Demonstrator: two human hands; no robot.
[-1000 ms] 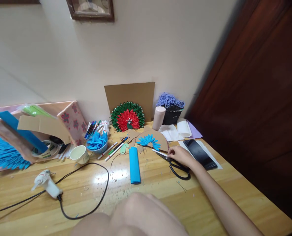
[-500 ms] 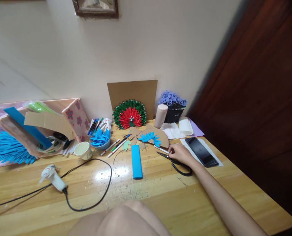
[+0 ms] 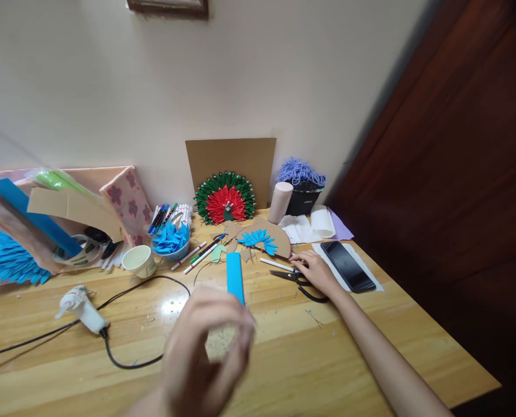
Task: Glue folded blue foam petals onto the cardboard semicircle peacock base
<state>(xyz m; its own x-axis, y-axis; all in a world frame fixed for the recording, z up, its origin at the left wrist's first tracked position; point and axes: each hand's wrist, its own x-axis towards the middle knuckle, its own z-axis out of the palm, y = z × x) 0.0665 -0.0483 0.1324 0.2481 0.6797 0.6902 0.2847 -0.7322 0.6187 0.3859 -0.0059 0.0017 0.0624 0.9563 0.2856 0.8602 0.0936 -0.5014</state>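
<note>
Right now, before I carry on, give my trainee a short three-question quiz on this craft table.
1. True or false: the right hand rests on the black scissors.
2. What lies just right of the right hand? A) glue gun B) dark phone C) paper cup
3. Fill in: the rolled sheet lying flat at mid-table is coloured ____.

Key:
1. True; the hand covers the handles.
2. B, the dark phone; the glue gun and paper cup are far left.
3. Blue: the blue roll, partly behind the blurred, raised left hand, whose grip is unclear.
</note>
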